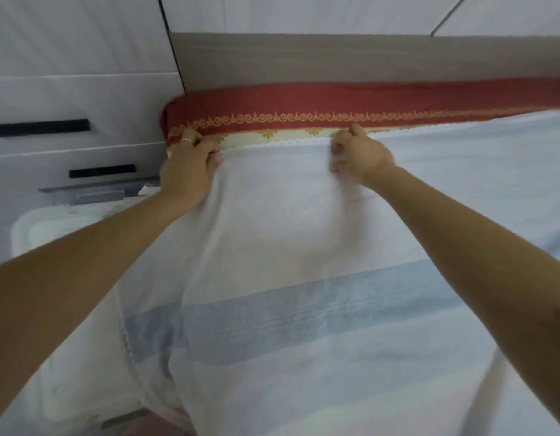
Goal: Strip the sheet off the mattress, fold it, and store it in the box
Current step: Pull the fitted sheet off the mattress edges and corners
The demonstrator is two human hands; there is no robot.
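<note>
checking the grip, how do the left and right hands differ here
The left hand wears a ring and holds the sheet at the mattress corner; the right hand shows no ring and holds it farther along the edge. Both grip the sheet's trimmed edge.

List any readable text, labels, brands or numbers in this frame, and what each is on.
None: no words, labels, brands or numbers show.
The gold marks along the red side of the mattress are scroll ornament, not letters.
The sheet has only blue stripes and a lace edge; the drawer fronts are blank.
</note>
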